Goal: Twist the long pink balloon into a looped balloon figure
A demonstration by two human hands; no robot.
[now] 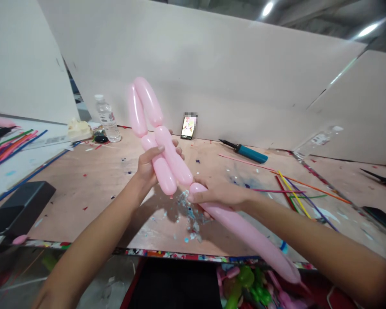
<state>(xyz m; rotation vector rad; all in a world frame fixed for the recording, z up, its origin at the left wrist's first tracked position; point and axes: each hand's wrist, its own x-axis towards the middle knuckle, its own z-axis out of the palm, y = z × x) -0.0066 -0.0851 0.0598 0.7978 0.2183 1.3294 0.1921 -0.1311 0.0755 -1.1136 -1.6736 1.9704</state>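
Observation:
A long pink modelling balloon spans both my hands above the table. Its upper part is folded and twisted into several segments lying side by side, with a loop at the top. My left hand is wrapped round the two middle segments, thumb in front and fingertips showing behind. My right hand grips the balloon just below a twist, thumb on top. From there the long untwisted part slants down to the right past the table's front edge, ending in a thin uninflated tip. A small knot shows at the bottom of the left segment.
A phone leans on the white back panel. A blue hand pump and several uninflated balloons lie to the right. Water bottles stand at both sides. A dark box sits front left; balloon figures lie below the edge.

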